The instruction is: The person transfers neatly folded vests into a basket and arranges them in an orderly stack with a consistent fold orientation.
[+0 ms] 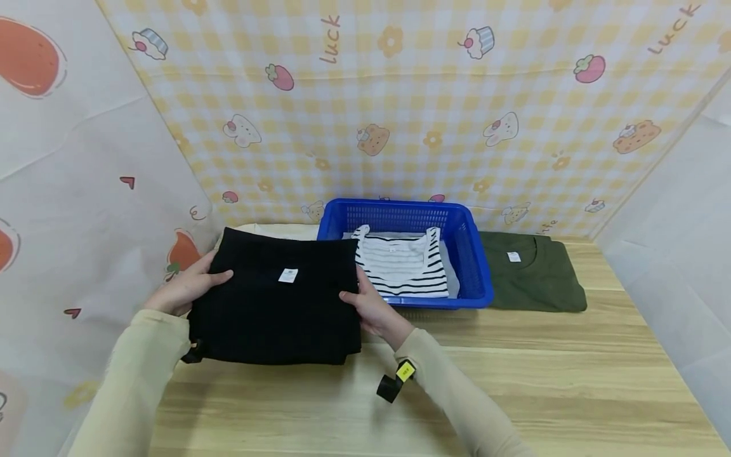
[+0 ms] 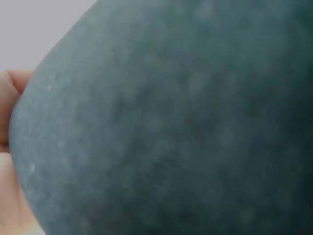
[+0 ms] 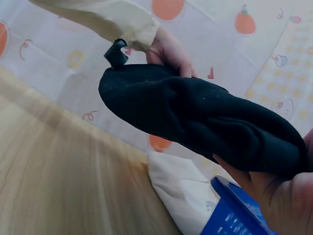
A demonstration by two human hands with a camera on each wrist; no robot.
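A folded black garment [image 1: 274, 311] with a small white label hangs above the table, held between both hands. My left hand [image 1: 185, 282] grips its left side, thumb on top. On the opposite side my right hand [image 1: 374, 308] pinches the edge, thumb above and fingers underneath, as the right wrist view shows. In the left wrist view the black cloth [image 2: 161, 127] fills most of the picture. To the right stands a blue plastic basket [image 1: 481, 279], holding a folded black-and-white striped top [image 1: 400, 266].
A folded dark green T-shirt [image 1: 537, 279] lies right of the basket on the wooden table [image 1: 559, 381]. Left of the basket, a white folded cloth [image 3: 178, 186] lies partly behind the black garment. A patterned curtain [image 1: 400, 95] backs the table.
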